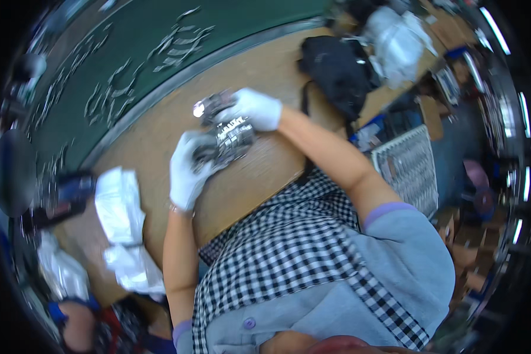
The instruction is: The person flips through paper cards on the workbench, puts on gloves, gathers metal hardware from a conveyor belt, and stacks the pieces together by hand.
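My left hand, in a white glove, is closed around a dark grey, shiny packet with pale printing. The packet tilts up to the right above the wooden table. My right hand, gloved too, is closed at the packet's upper end. Beyond its fingertips a second dark, glossy piece sticks out to the left, with a bright glint at its tip. Blur hides the exact kind of both pieces and whether they are joined. The right fingertips are partly hidden among them.
A green conveyor belt with several scattered dark, shiny strips runs behind the table. White plastic bags lie left. A black bag sits far right, near a white bundle. A pale crate stands right. Part of another person shows lower left.
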The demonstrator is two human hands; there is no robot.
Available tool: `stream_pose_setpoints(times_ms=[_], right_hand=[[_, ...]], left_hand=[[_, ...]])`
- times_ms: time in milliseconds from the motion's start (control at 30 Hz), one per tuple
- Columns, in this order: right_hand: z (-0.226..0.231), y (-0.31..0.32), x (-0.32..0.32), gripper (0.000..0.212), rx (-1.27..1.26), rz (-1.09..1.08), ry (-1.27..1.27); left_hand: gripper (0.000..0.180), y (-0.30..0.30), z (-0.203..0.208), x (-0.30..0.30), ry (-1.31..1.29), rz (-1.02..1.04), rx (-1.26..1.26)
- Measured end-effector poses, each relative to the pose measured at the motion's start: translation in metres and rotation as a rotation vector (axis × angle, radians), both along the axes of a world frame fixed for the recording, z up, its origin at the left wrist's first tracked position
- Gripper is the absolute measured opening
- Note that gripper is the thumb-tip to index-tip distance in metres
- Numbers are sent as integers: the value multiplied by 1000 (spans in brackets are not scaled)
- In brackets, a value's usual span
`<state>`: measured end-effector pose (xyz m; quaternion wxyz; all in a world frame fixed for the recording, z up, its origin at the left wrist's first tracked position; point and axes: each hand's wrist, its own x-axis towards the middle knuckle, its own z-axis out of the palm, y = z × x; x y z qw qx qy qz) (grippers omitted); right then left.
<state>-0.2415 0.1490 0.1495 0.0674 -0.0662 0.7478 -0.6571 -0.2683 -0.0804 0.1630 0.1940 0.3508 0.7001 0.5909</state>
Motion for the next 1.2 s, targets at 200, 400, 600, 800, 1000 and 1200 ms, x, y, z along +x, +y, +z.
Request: stream_pose_setpoints(times_ms=[200,400,600,800,1000,1200], right_hand=[[11,-10,11,20,-94,-146,-159],[26,1,-1,21,228,-193,-88],[42,46,-26,27,365,-298,-66],[55,66,-62,33,947,-84,-3],[85,77,-85,42,1133,56,-80],[97,114,-120,42,1241,49,45]], left_hand=[[43,3,3,2,36,-42,9],[48,4,0,-3,-128,83,-16],[52,3,-10,-9,-243,168,71],[41,-2,-12,-4,-244,226,115],[39,-6,-7,-11,-246,270,93],[32,-12,16,-43,-280,462,222]])
